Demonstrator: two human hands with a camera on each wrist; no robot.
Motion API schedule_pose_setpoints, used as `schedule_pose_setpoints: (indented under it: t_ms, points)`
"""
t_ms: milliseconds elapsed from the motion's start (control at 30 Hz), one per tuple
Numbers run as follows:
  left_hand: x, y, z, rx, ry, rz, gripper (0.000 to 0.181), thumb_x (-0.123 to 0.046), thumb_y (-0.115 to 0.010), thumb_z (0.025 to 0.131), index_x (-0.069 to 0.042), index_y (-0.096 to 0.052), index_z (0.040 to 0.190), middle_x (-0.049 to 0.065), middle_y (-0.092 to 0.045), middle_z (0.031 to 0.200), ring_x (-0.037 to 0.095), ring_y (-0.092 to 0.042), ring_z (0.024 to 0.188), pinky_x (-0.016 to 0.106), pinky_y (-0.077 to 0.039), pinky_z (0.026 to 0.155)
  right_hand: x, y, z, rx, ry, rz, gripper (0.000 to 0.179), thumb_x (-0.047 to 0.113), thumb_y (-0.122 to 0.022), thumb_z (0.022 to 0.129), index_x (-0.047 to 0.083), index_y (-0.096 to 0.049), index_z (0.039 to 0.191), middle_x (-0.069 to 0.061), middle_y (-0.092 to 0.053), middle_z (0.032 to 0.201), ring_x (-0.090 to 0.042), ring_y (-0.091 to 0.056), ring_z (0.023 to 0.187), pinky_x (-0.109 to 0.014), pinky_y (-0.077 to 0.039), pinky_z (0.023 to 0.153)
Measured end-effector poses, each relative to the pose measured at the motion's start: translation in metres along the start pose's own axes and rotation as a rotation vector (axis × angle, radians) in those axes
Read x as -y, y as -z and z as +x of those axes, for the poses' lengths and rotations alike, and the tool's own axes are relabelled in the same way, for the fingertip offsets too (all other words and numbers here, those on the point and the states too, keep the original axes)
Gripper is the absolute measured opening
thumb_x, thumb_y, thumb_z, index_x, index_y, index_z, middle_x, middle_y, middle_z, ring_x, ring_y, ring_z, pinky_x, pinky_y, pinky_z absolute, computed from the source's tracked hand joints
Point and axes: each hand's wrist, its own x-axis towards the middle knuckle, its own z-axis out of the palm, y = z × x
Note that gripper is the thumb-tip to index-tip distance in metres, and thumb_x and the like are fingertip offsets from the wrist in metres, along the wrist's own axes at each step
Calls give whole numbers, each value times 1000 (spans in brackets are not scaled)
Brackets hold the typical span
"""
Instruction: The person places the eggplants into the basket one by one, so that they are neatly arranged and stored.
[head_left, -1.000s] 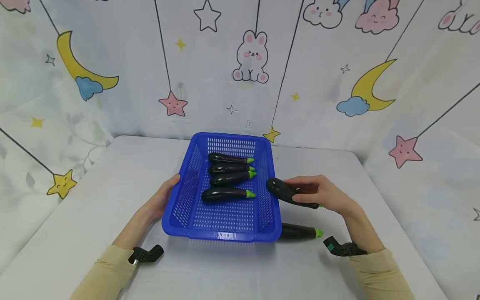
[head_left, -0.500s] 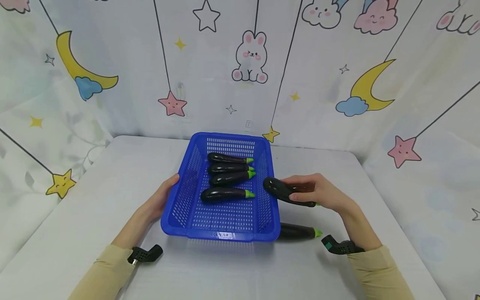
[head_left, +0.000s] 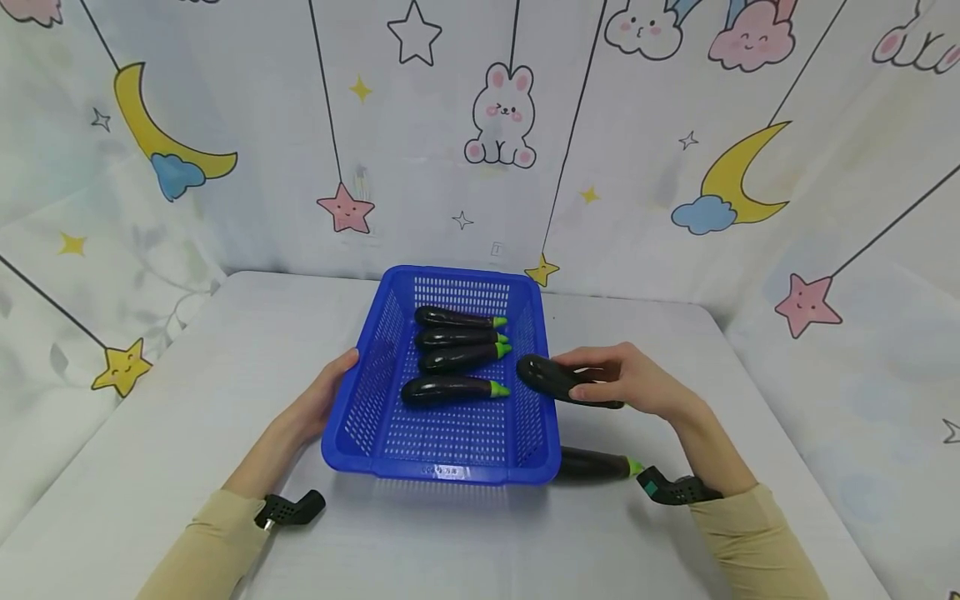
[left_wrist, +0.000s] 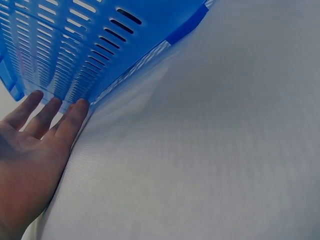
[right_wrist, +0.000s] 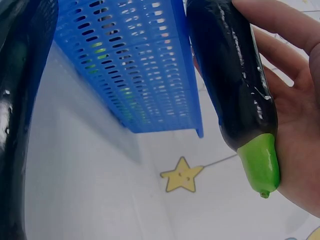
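A blue plastic basket point(head_left: 442, 472) with slotted walls holds several dark eggplants point(head_left: 456, 358) with green stem ends. My left hand point(head_left: 321, 398) rests against the basket's left side; in the left wrist view its fingers point(left_wrist: 73, 122) are mostly straight and touch the slotted wall below the rim. My right hand point(head_left: 628, 381) grips another eggplant point(head_left: 546, 377) between thumb and fingers, its rounded end over the basket's right rim. In the right wrist view, this eggplant's green cap point(right_wrist: 260, 162) points toward the wrist.
One more eggplant point(head_left: 596, 464) lies on the white table point(head_left: 450, 546), partly hidden under the basket's right rim. Behind the table hangs a white cloth point(head_left: 427, 167) printed with stars, moons and rabbits. A black camera point(head_left: 291, 507) sits on the left wrist.
My right hand has moved slightly left with its eggplant, so the rounded end reaches farther over the basket's right rim. The left hand and basket stay nearly in place.
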Motion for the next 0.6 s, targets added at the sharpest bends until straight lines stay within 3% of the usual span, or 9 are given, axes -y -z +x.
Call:
schedule_pose_setpoints:
  t_ms: [267,600]
  points:
    - [0,-1,0,-22,1,22,81,-60,-28,101,-9,-5,160,19,-46,138,25,-60,113,43,-55,91,7,-6,13,15,18,-33,40,10,-70,93,16,-66,132,-6,-67,127,-29,-65,102,-35,-57,85]
    - [-1,-1,1,-12,5,13,84,-62,-29,100,-9,-4,160,22,-43,141,26,-60,114,43,-54,92,14,-16,29,16,-28,-56,39,17,-72,93,20,-66,132,-7,-66,127,-27,-66,100,-35,-59,81]
